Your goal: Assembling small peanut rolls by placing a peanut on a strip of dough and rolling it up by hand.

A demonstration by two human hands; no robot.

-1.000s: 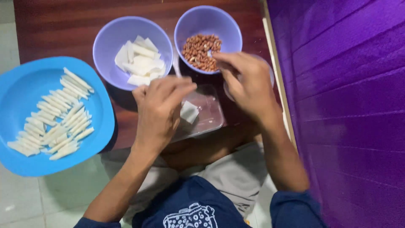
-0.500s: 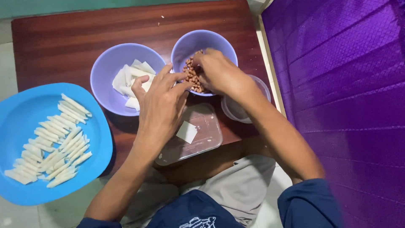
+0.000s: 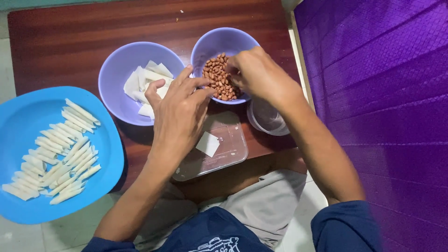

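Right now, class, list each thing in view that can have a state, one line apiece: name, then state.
Peanut bowl: part full.
Wrapper bowl: holds a few white sheets.
Blue plate: loaded with rolled sticks.
Clear tray: one white square inside.
Left hand: at peanut bowl's rim.
Right hand: fingers in peanuts.

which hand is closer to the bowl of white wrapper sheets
Left. The left hand hovers at the right rim of the bowl of white sheets, fingers partly over it. The right hand is farther right, reaching into the bowl of peanuts.
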